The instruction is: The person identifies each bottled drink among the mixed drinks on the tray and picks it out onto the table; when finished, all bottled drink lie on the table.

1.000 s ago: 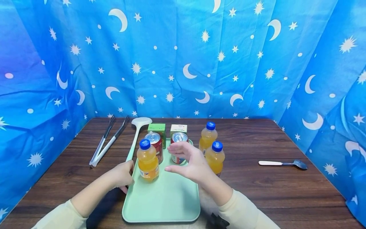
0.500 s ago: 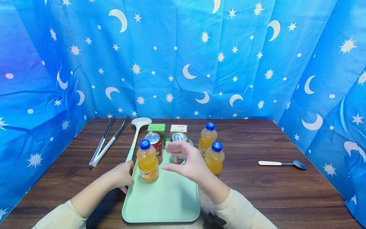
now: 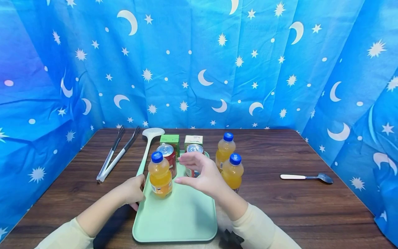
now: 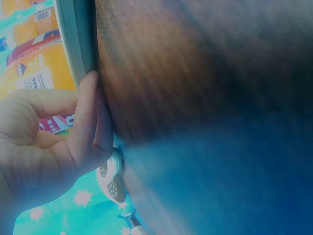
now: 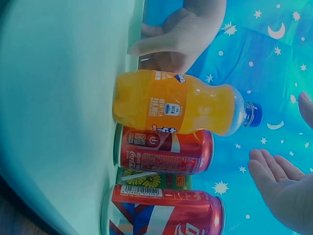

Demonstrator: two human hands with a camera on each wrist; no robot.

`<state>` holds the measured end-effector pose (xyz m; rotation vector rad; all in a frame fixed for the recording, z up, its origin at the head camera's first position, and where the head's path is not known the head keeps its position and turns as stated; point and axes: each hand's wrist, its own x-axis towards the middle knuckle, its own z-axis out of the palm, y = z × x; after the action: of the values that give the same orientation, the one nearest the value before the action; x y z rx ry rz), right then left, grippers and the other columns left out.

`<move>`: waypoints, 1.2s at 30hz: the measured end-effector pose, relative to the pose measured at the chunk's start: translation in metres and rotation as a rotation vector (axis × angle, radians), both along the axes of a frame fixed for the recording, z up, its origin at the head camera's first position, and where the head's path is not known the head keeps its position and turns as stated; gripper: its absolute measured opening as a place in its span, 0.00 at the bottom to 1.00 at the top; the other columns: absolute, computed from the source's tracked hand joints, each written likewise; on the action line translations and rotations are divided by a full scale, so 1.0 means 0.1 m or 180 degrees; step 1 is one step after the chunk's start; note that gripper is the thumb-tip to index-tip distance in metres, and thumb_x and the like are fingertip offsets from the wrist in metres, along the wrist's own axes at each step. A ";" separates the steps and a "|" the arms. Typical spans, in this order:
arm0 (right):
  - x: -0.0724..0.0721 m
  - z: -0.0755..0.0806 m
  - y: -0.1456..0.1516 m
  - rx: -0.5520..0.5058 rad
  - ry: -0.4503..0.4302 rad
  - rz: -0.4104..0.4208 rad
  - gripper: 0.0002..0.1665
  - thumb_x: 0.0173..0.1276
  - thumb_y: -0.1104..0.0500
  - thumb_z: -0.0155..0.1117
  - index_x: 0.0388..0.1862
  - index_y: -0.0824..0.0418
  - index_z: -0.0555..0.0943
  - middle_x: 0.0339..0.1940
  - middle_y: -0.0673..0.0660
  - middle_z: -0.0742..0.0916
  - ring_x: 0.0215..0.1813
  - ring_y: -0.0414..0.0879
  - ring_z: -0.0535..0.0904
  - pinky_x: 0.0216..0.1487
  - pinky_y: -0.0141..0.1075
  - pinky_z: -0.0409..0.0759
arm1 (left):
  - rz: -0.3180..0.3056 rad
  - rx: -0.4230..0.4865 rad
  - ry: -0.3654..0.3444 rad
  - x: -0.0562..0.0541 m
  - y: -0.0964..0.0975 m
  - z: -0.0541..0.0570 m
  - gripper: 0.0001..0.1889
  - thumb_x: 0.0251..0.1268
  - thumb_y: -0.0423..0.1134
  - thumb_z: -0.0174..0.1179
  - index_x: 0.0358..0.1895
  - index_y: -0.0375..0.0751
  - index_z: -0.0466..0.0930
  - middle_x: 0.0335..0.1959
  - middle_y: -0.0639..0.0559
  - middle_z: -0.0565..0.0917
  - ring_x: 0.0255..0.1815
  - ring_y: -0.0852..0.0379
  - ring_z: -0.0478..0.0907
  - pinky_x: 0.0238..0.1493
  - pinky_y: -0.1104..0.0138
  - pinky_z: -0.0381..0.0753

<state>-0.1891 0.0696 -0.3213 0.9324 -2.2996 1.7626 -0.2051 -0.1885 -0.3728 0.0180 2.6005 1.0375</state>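
Observation:
My left hand (image 3: 133, 190) pinches the left rim of a pale green tray (image 3: 177, 221), as the left wrist view also shows. Over the tray's right half is my right hand (image 3: 205, 174), thumb and fingers spread apart with nothing between them. An orange soda bottle (image 3: 160, 180) with a blue cap stands upright on the tray, near the left hand. Behind it is a red soda can (image 5: 166, 149). A second red can (image 5: 164, 210) stands farther right on the tray, partly hidden by the right hand in the head view.
A green box (image 3: 170, 139) and a cream box (image 3: 193, 139) stand behind the cans. Two more orange soda bottles (image 3: 226, 148) stand right of the tray. Left lie a slotted spoon (image 3: 149, 141) and metal tongs (image 3: 116, 155); far right, a spoon (image 3: 306, 177).
The right hand has drifted slightly left over the tray, its fingers still spread. The left hand keeps its place on the rim, and the bottles and cans stay put.

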 end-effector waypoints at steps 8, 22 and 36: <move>-0.02 -0.01 -0.03 0.0015 -0.0054 -0.0016 0.32 0.53 0.59 0.74 0.57 0.61 0.72 0.53 0.57 0.81 0.56 0.46 0.77 0.57 0.39 0.76 | -0.0030 0.0024 0.0028 0.01 0.00 0.00 0.19 0.40 0.16 0.56 0.38 0.32 0.64 0.29 0.41 0.70 0.22 0.50 0.77 0.17 0.60 0.83; -0.06 0.01 -0.08 0.0105 -0.0154 -0.0174 0.32 0.53 0.57 0.73 0.57 0.59 0.73 0.53 0.54 0.81 0.57 0.46 0.77 0.57 0.43 0.76 | -0.0033 0.0006 0.0028 0.01 0.00 0.01 0.18 0.41 0.17 0.56 0.38 0.33 0.64 0.28 0.41 0.71 0.22 0.50 0.77 0.17 0.61 0.83; 0.07 0.24 -0.12 0.0068 -0.0224 -0.0152 0.32 0.53 0.66 0.72 0.57 0.68 0.71 0.54 0.63 0.80 0.58 0.56 0.75 0.58 0.51 0.74 | -0.0034 0.0010 0.0051 0.02 0.00 0.01 0.18 0.41 0.17 0.56 0.37 0.32 0.64 0.27 0.41 0.71 0.21 0.50 0.77 0.16 0.61 0.83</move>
<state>-0.1818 0.0577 -0.2976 0.8243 -2.3670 1.7829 -0.2031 -0.1882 -0.3716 0.0411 2.6105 1.0418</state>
